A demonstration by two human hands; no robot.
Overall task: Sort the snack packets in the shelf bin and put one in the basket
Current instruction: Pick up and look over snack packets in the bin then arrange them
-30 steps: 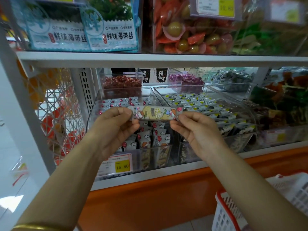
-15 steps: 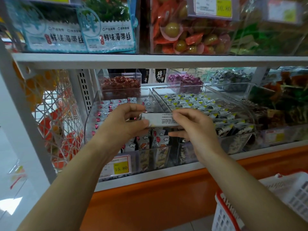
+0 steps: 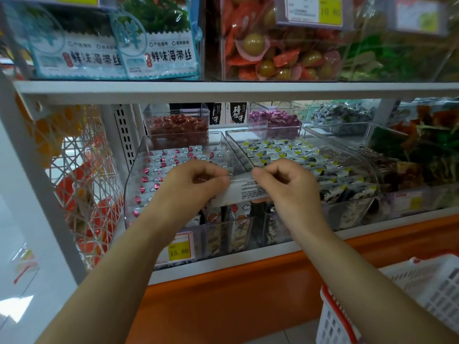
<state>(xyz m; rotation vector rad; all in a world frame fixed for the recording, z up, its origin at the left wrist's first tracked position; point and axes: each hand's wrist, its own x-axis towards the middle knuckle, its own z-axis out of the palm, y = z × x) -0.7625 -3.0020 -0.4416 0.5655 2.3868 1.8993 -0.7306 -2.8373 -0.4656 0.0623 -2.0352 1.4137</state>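
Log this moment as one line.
left grip pinches snack packet | right grip pinches same packet | packet text side up, above shelf bin | basket lower right, not reached

- The snack packet (image 3: 244,191) no longer shows its colourful cartoon front; its white printed back now faces up.
- The left hand (image 3: 191,187) and right hand (image 3: 290,187) now pinch it closer together.

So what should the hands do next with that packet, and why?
Probably the left hand lets go and the right hand carries the snack packet down to the basket. Both hands pinch the packet's ends above the shelf bin, its small print showing, and the basket waits low on the right, so one hand seems enough.
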